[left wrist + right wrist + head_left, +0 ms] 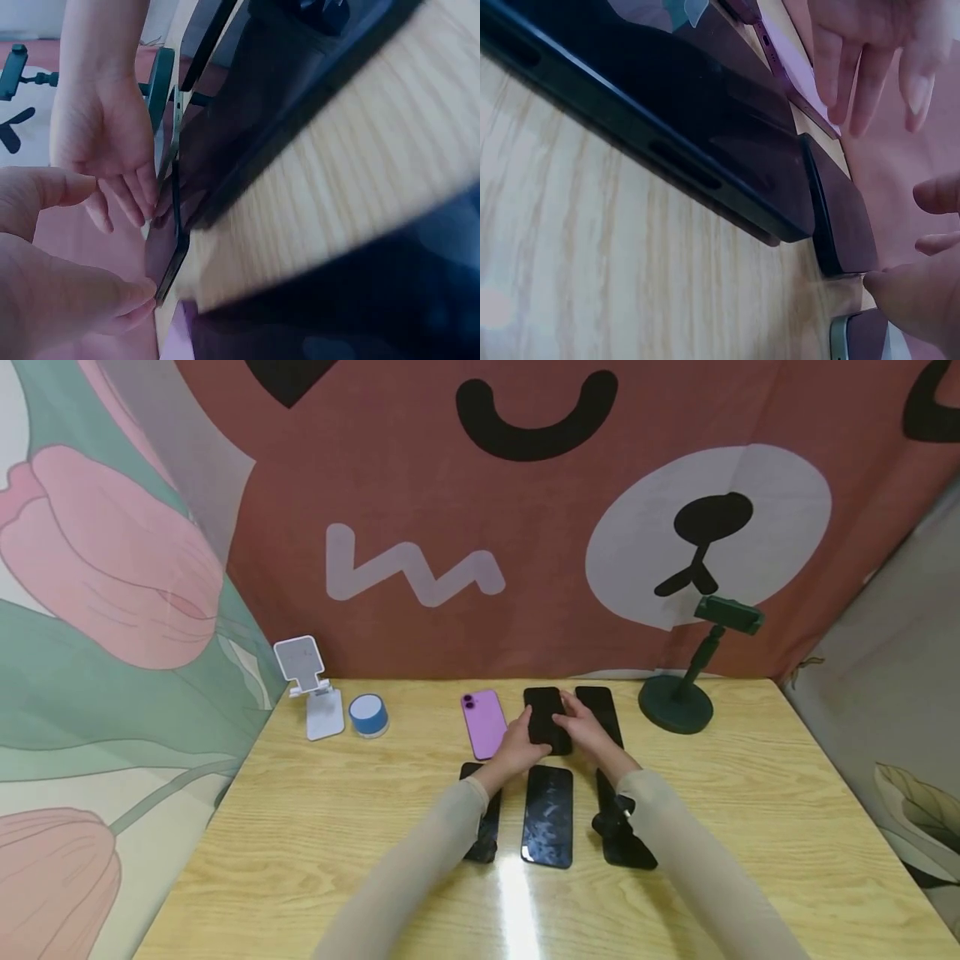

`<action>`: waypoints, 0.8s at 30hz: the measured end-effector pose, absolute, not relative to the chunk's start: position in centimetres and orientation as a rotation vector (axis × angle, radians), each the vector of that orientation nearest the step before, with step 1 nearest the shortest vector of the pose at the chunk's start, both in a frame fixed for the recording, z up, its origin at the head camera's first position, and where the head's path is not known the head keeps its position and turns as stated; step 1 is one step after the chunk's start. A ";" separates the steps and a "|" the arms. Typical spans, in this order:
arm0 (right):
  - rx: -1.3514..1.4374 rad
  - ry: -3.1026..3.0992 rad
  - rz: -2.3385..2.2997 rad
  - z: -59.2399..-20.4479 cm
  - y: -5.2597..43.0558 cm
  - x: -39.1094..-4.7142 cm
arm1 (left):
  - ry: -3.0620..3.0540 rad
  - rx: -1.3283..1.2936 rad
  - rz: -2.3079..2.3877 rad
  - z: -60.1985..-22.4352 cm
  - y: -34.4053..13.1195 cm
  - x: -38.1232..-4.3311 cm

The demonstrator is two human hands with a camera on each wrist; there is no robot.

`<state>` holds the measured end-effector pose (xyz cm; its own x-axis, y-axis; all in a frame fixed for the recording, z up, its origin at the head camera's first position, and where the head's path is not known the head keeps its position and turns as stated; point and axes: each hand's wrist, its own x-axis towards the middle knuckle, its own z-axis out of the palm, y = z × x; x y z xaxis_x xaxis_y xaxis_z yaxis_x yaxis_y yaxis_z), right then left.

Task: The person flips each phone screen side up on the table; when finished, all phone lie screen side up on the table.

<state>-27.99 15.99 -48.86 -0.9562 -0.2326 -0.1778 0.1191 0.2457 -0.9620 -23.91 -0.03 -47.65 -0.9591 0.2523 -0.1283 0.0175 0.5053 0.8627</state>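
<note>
A black phone (pixel 546 710) lies screen up in the middle of the back row, between both hands. My left hand (pixel 517 745) is at its left side, and fingertips (pixel 146 291) touch the phone's edge in the left wrist view. On the opposite side is my right hand (pixel 587 728), one finger reaching onto the dark screen. The right wrist view has a fingertip (pixel 877 285) at the corner of this phone (pixel 847 214). A pink phone (pixel 486 724) with its camera side up lies left of it; another black phone (pixel 597 702), partly covered by the right hand, lies right.
Nearer the body, a front row holds a black phone (pixel 489 831) under the left forearm, a glossy phone (pixel 547 818) and a dark phone (pixel 630 850) by the right sleeve. White stand (pixel 324 714) and blue-white cylinder (pixel 368 715) are back left; green stand (pixel 677 703) back right.
</note>
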 end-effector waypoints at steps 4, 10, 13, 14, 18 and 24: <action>-0.115 2.242 -1.759 -48.7 16.0 -28.0 | 2.557 0.287 1.400 -47.1 -1.8 -23.6; -0.108 2.239 -1.747 -48.2 15.9 -27.8 | 2.645 0.365 1.396 -47.3 -4.6 -23.5; -0.118 2.247 -1.741 -48.1 15.7 -27.9 | 2.691 0.358 1.382 -47.8 -5.9 -23.5; -0.126 2.250 -1.738 -48.0 15.6 -27.9 | 2.713 0.352 1.375 -47.9 -6.3 -23.6; -0.155 2.258 -1.727 -47.7 15.2 -28.2 | 2.764 0.299 1.355 -48.4 -7.9 -23.9; -0.207 2.252 -1.693 -47.2 13.9 -28.8 | 2.765 0.221 1.282 -49.0 -9.7 -24.4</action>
<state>-28.80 13.91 -47.16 -0.9398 -0.3005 -0.1625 0.0725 0.2894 -0.9545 -24.42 -9.67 -49.05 -0.9858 0.1670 -0.0172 0.0948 0.6383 0.7640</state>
